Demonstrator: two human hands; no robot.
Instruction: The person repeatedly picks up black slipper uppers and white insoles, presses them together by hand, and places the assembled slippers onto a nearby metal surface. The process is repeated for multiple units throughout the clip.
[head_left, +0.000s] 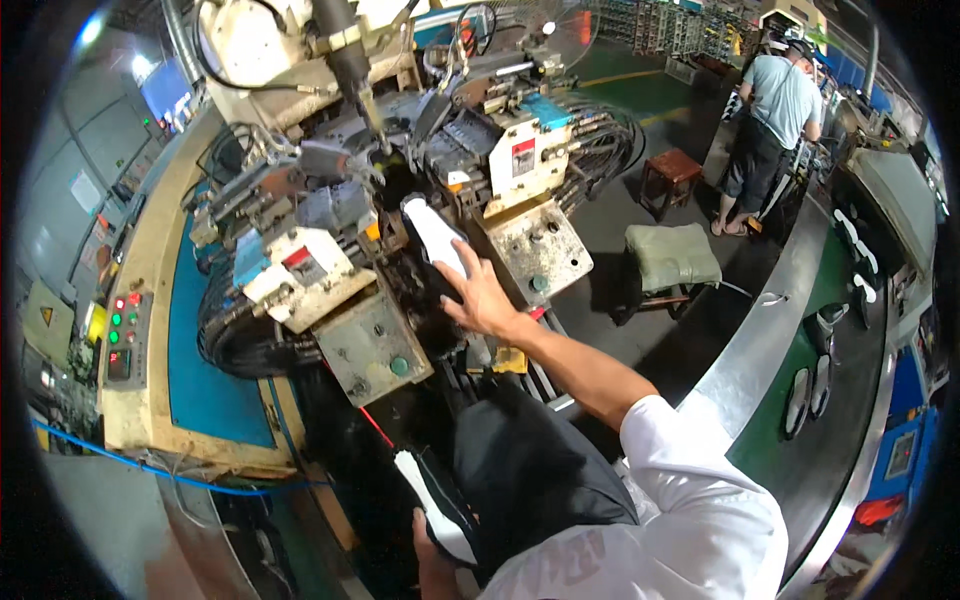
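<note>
My right hand reaches forward to a shoe with a white underside and dark sides, lying sole up at the middle opening of a machine. Its fingers and thumb are spread around the near end of that shoe, against the white face. Low in the view, my left hand holds a similar shoe, white underside showing, beside my dark-clothed leg. Part of the left hand's fingers is hidden behind this shoe.
Metal boxes with green buttons flank the machine opening. A control panel stands left. On the right, a metal-edged conveyor carries several shoes. Behind are a padded stool, a red-brown stool and another person.
</note>
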